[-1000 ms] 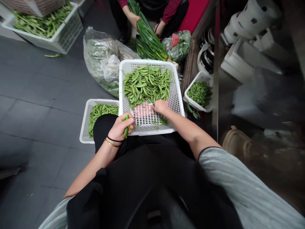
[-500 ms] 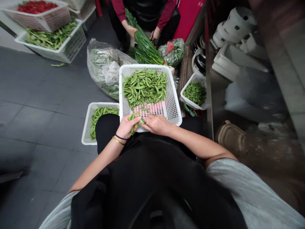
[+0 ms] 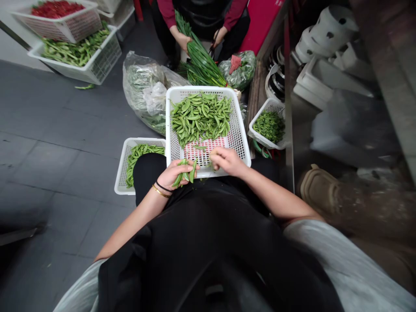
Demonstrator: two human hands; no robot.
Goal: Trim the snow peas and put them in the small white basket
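Over the near rim of the white basket (image 3: pixel 242 143), the left grip (image 3: pixel 173 174) pinches pea pods (image 3: pixel 193 170) (probably light, crisp, best held mid-length); the right grip (image 3: pixel 228 160) is bunched closed, contents unclear

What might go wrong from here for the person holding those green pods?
A pod could slip: the left hand holds several green pods with ends sticking out past the fingers.

The white basket seems propped at the person's lap, so a shifted knee might tip it and spill the pile of pods.

Opposite, what look like scissors could nick the co-worker's hand.
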